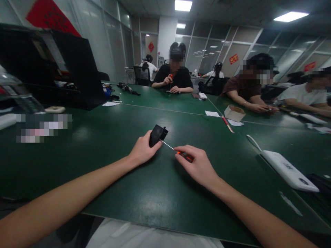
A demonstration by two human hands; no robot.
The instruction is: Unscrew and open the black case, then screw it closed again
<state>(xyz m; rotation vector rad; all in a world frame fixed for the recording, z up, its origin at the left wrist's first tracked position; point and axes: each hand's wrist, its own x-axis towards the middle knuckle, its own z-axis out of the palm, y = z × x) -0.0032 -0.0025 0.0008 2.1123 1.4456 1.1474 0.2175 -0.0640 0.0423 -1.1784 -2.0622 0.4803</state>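
Note:
My left hand point(143, 150) is closed around a small black box-shaped device point(156, 135), which has a short knob or stub at its upper right corner. In my right hand point(198, 163) is a screwdriver point(185, 156) with an orange and black handle, pinched between thumb and fingers. Its thin metal shaft points up and left, and the tip meets the lower right side of the black device near my left thumb. Whether the tip sits in a screw is too small to tell. Both hands are over the green table point(155, 193).
To the right lies a white phone-shaped power bank point(288, 168) with a strap. A small cardboard box point(234, 113) and a red stick-like item point(227, 124) are farther back. At left stand a black open case point(77, 69) and a clear bottle point(20, 91). Several people sit around.

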